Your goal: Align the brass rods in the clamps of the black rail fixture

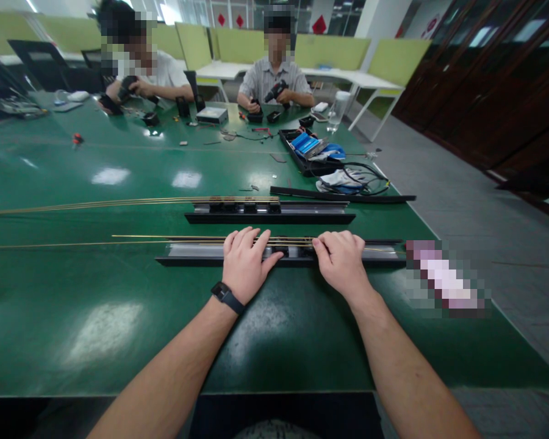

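Observation:
A black-edged metal channel (194,250) lies crosswise in front of me, with thin brass rods (141,236) running along it and out past its left end. My left hand (247,259), a dark watch on its wrist, lies over the channel with fingers stretched across the rods and thumb apart. Under that thumb is a small black block (280,250). My right hand (341,259) is closed at the rods farther right, thumb and curled fingers pinching there; its fingertips are partly hidden. Behind lies a second channel (311,208) holding several black blocks and more brass rods.
A long black strip (348,195) lies beyond the channels. Near it are a black tray (297,158) of blue items, gloves (341,181) and cables. Across the green table (119,341) two people hold power drills. A blurred pinkish object (443,274) lies at right.

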A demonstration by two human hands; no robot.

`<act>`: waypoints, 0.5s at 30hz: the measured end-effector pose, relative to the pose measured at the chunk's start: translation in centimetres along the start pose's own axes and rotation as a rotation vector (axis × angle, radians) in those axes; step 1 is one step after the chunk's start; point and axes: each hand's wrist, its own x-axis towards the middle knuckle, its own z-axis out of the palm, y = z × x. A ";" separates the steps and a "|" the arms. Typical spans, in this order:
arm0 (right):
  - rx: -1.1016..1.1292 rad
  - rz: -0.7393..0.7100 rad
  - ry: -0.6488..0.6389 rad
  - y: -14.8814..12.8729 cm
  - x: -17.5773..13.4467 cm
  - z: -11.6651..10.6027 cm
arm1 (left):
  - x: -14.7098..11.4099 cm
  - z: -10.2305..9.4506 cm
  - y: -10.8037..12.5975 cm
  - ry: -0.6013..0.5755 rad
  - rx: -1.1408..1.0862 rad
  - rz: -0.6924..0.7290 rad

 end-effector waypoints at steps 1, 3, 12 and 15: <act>-0.002 0.000 0.003 0.1 0.0 0.0 | 0.0 0.0 0.0 0.000 0.002 0.000; -0.008 0.001 0.004 0.2 0.0 0.0 | 0.0 0.0 0.0 0.001 0.002 0.000; -0.002 0.009 0.017 0.3 -0.1 -0.1 | 0.0 0.0 0.0 -0.004 0.000 -0.003; -0.001 0.020 0.025 0.2 -0.1 -0.3 | 0.0 0.0 0.0 0.002 -0.001 -0.004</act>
